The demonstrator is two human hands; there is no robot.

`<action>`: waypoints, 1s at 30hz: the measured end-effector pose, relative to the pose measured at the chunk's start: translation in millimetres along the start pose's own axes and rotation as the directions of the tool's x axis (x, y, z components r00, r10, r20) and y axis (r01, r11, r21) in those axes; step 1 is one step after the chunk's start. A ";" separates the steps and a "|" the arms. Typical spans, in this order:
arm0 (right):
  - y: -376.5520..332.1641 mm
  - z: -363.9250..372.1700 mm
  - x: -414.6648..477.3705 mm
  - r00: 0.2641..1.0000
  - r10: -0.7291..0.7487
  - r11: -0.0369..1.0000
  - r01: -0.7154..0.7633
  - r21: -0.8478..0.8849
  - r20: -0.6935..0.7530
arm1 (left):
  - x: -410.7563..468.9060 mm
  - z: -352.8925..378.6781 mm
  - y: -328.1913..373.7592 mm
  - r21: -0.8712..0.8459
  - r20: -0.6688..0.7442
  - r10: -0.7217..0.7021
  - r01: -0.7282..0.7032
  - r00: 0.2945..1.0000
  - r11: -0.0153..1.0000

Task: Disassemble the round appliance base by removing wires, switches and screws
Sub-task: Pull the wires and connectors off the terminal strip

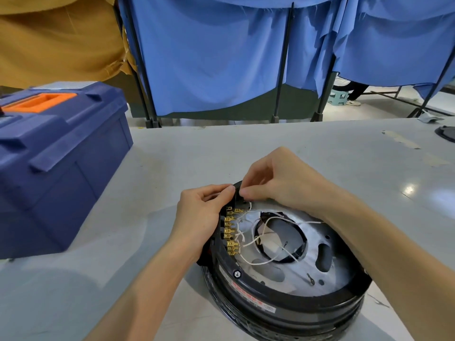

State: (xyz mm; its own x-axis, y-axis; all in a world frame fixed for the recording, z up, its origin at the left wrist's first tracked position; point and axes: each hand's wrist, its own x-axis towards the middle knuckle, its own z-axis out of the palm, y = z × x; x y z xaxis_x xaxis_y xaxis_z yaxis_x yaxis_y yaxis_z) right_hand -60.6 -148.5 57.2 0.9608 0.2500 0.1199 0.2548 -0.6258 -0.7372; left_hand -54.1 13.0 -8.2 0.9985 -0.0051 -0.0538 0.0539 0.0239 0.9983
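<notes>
A dark blue toolbox [56, 153] with an orange handle [39, 100] stands closed on the left of the pale grey table [270, 143]. A strip of yellowish tape [401, 140] lies on the table's far right, near a dark round object [446, 134] cut off at the edge. Behind hang blue curtains [214, 57] on black stands [280, 70], with a mustard cloth [56, 38] at the left. Beneath the curtains a small green stool [341, 96] and a white shoe [354, 102] show.
</notes>
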 end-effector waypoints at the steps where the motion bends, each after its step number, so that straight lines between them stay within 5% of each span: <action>1: -4.4 0.2 -3.8 0.999 -0.052 0.998 0.052 -0.037 0.014 | -0.6 -0.9 1.0 -0.002 0.001 -0.003 0.003 1.000 1.000; 5: -17.3 11.8 -17.6 0.982 -0.088 0.985 0.110 -0.134 0.164 | -3.3 -7.6 4.4 0.004 0.000 0.011 -0.011 1.000 1.000; 14: -22.3 23.4 -8.3 0.978 -0.014 0.956 0.074 -0.285 0.208 | -16.9 -8.1 -4.4 0.076 0.026 0.135 -0.137 0.990 0.988; 23: -19.3 38.8 -3.9 0.994 -0.063 0.930 0.089 -0.357 0.084 | -14.7 -9.5 -6.9 0.081 0.006 0.160 -0.160 0.987 0.984; 30: -17.4 39.0 0.7 0.996 0.040 0.959 -0.017 -0.282 0.077 | -14.2 -9.3 -7.2 0.089 0.011 0.168 -0.168 0.986 0.982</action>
State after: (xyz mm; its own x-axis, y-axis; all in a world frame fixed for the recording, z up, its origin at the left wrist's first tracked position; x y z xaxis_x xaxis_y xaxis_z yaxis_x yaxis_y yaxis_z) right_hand -68.6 -108.5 44.2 0.9591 0.2805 0.0388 0.2589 -0.8127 -0.5220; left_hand -68.6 22.2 -14.9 0.9933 -0.0116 0.1150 -0.1155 -0.0649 0.9912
